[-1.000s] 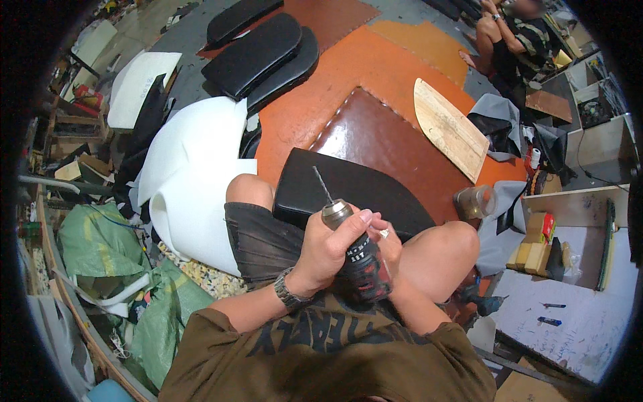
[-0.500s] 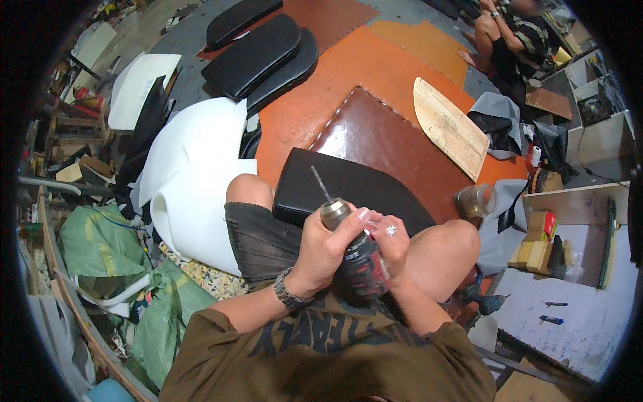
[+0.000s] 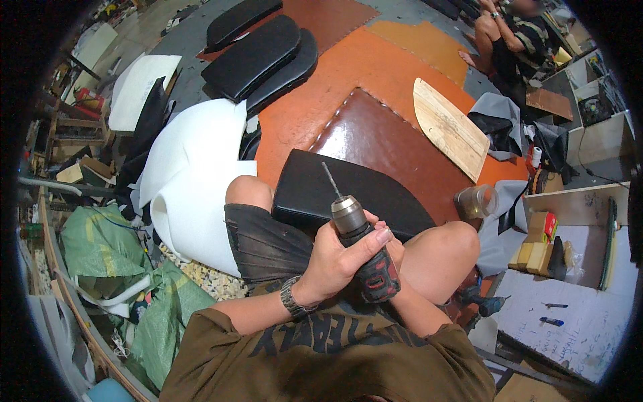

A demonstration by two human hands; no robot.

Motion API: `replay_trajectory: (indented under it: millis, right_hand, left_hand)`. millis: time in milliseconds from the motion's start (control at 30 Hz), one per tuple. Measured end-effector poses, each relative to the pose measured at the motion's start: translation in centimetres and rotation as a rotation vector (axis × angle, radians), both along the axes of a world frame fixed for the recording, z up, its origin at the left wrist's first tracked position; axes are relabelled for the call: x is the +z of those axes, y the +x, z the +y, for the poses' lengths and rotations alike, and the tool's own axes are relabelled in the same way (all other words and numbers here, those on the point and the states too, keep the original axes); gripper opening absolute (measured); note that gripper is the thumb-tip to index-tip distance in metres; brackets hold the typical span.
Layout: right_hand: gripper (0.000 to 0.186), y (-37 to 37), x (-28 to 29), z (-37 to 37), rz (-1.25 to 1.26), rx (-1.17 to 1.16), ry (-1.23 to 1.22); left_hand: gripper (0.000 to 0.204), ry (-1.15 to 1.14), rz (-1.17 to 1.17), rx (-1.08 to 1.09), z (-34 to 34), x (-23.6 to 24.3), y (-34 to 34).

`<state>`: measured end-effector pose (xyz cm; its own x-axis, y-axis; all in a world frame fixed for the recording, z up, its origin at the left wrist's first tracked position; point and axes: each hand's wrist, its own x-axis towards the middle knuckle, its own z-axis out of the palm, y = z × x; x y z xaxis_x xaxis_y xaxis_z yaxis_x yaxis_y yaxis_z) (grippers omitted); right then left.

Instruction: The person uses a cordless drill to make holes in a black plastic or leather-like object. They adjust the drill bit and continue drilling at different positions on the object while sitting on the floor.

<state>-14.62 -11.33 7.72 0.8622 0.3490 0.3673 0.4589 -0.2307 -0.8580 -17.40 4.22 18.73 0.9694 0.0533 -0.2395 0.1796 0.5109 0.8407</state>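
Between my legs I hold a black and red cordless drill (image 3: 375, 271) with a silver chuck and a long thin bit pointing up and away. My left hand (image 3: 329, 262) wraps round the drill behind the chuck, its thumb lying across the front. Largely hidden behind the drill, my right hand (image 3: 395, 253) closes round it from the other side. Just beyond the drill, a black padded cushion panel (image 3: 348, 191) with one rounded end lies across between my knees. The bit's tip shows in front of this panel; whether they touch I cannot tell.
Brown sheeting (image 3: 375, 134) covers the floor ahead, with a shaped wooden board (image 3: 452, 130) on it. Black padded panels (image 3: 258, 53) lie far left, near white foam (image 3: 194, 161). A clear jar (image 3: 477, 201) stands by my right knee. Another person (image 3: 512, 40) sits far right.
The drill has shifted slightly right and turned, its bit leaning less to the left. My right hand has slid lower behind it, and its ring is no longer visible.
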Motion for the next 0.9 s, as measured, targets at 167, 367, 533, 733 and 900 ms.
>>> replay_trajectory:
  millis: [167, 367, 533, 733, 900]
  right_hand:
    - [0.026, 0.1, 0.2, 0.1, 0.295, 0.002, 0.136]
    - [0.031, 2.0, 3.5, -2.2, 0.355, -0.082, -0.466]
    - [0.022, 3.2, 7.7, -3.7, 0.014, -0.439, -0.039]
    - [0.019, 3.1, 7.6, -5.7, 0.290, -0.394, -0.004]
    - [0.019, 2.2, 5.0, -8.0, 0.299, -0.308, 0.116]
  left_hand:
    - [0.037, 0.100, -0.053, -0.033, 0.1, -0.9, 0.1]
    - [0.072, 1.034, -0.254, -0.127, 6.0, -7.8, 0.5]
    - [0.090, 1.983, -0.265, -0.307, 7.6, -16.0, -1.0]
    - [0.094, 1.936, -0.314, -0.372, 9.8, -15.8, 4.3]
    - [0.063, 1.780, -0.319, -0.383, 9.2, -10.2, 14.1]
